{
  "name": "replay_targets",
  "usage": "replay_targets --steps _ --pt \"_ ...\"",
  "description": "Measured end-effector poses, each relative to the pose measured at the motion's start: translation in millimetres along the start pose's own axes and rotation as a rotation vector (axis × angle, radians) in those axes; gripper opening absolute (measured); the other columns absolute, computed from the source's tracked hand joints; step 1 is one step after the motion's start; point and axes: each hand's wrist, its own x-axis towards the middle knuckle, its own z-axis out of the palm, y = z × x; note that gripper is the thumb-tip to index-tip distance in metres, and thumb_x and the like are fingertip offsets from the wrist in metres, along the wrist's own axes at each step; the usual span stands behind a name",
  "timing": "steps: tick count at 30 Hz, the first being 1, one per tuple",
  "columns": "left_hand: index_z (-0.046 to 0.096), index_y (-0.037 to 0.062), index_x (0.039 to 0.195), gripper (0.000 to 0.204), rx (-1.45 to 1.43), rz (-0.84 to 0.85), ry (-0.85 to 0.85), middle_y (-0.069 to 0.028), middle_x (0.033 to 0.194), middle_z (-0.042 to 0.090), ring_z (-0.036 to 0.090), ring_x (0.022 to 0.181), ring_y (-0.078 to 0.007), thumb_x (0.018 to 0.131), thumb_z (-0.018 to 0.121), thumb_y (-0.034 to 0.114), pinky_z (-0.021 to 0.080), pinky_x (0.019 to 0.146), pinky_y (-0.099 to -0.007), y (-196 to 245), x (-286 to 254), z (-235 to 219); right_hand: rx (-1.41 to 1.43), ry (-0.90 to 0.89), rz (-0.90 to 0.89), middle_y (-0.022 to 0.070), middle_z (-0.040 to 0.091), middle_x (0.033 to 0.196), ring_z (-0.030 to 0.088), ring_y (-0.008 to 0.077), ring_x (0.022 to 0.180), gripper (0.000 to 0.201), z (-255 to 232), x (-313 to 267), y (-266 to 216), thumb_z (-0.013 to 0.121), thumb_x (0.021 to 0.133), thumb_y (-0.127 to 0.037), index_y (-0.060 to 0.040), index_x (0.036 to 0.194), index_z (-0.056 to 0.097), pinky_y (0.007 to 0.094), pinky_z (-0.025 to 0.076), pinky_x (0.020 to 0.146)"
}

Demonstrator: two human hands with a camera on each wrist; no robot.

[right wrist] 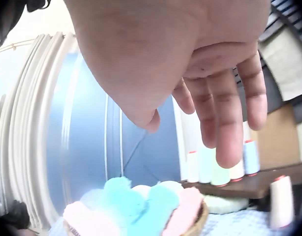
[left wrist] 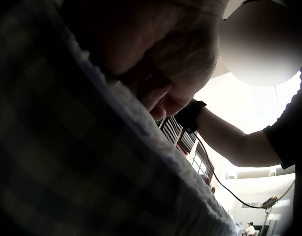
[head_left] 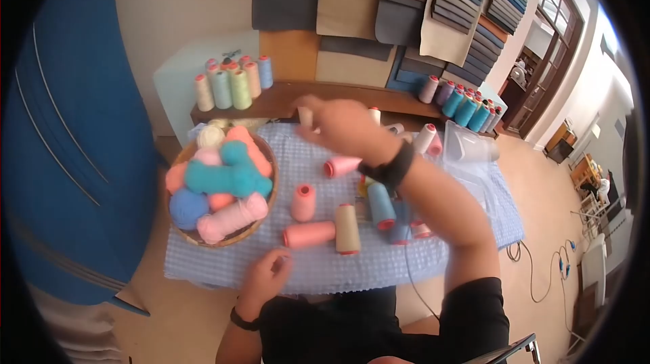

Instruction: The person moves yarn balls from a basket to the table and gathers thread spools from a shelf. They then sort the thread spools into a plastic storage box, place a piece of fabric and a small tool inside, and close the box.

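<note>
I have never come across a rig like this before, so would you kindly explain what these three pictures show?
There is no machine here, only somebody's two bare hands. The wide picture comes from a camera worn on the head; the darker one is from the left wrist, the remaining one from the right wrist.

On the blue checked cloth stands a basket of yarn, with cones of thread to its right, some upright, some lying.

The right hand is raised above the cloth, its fingers relaxed and holding nothing. The left hand is near the cloth's front edge, apparently holding nothing either.
</note>
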Motion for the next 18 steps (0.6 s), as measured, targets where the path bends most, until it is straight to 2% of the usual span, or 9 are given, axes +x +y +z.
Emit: replay_targets --steps 1,3,5,8,9,15,16,18 --pt "0.072 0.0094 0.115 0.018 0.014 -0.009 -0.006 -0.0089 0.078 0.068 0.069 0.069 -0.0214 0.098 0.075 0.015 0.054 0.066 -0.0359 -2 0 0 0.047 0.037 0.024 0.0190 0.077 0.089 0.074 0.0430 0.085 0.040 -14 -8 16 0.071 0.096 -0.036 -0.0078 0.125 0.067 0.0545 0.058 0.077" --pt "0.072 0.0095 0.114 0.017 0.028 -0.017 0.003 -0.0085 0.078 0.068 0.070 0.069 -0.0218 0.098 0.075 0.015 0.055 0.066 -0.0355 -2 1 1 0.036 0.079 0.122 0.0215 0.076 0.088 0.074 0.0421 0.083 0.038 -33 -30 48 0.070 0.097 -0.033 -0.0078 0.126 0.069 0.0512 0.058 0.077" --pt "0.072 0.0094 0.113 0.017 0.041 -0.023 0.009 -0.0082 0.077 0.068 0.069 0.068 -0.0215 0.098 0.075 0.015 0.054 0.066 -0.0353 -1 0 3 0.082 0.092 0.238 0.0201 0.075 0.081 0.073 0.0417 0.076 0.039 -52 -56 69 0.073 0.096 -0.031 -0.0036 0.124 0.069 0.0497 0.058 0.075" --pt "0.072 0.0036 0.108 0.012 0.051 0.044 0.038 -0.0036 0.070 0.064 0.059 0.061 -0.0096 0.097 0.074 0.008 0.047 0.058 -0.0286 6 2 4 -0.009 0.098 0.308 0.0175 0.075 0.079 0.074 0.0376 0.073 0.041 -62 -94 102 0.077 0.094 -0.025 -0.0030 0.127 0.065 0.0453 0.057 0.068" --pt "0.072 0.0036 0.108 0.012 0.056 0.032 0.044 -0.0035 0.070 0.064 0.058 0.060 -0.0094 0.097 0.074 0.008 0.047 0.058 -0.0285 8 2 5 -0.054 0.105 0.332 0.0166 0.074 0.077 0.073 0.0366 0.071 0.043 -62 -103 108 0.077 0.094 -0.024 -0.0034 0.129 0.064 0.0443 0.057 0.066" --pt "0.071 0.0035 0.106 0.010 0.066 0.011 0.063 -0.0027 0.069 0.062 0.056 0.060 -0.0087 0.097 0.074 0.006 0.045 0.057 -0.0277 7 1 9 0.032 0.086 0.475 0.0148 0.073 0.075 0.069 0.0306 0.063 0.051 -78 -165 109 0.078 0.093 -0.025 -0.0063 0.138 0.062 0.0427 0.053 0.062" --pt "0.071 0.0035 0.106 0.010 0.078 0.020 0.062 -0.0025 0.069 0.062 0.055 0.060 -0.0086 0.097 0.073 0.006 0.044 0.057 -0.0275 6 1 9 0.012 0.086 0.557 0.0148 0.073 0.074 0.071 0.0317 0.065 0.048 -81 -175 108 0.078 0.093 -0.026 -0.0082 0.136 0.064 0.0423 0.054 0.063" --pt "0.071 0.0034 0.106 0.010 0.091 0.028 0.063 -0.0022 0.069 0.061 0.055 0.060 -0.0085 0.097 0.073 0.006 0.044 0.057 -0.0274 4 1 10 -0.023 0.080 0.560 0.0145 0.073 0.074 0.072 0.0326 0.066 0.045 -80 -202 112 0.079 0.093 -0.027 -0.0091 0.132 0.067 0.0426 0.054 0.065"
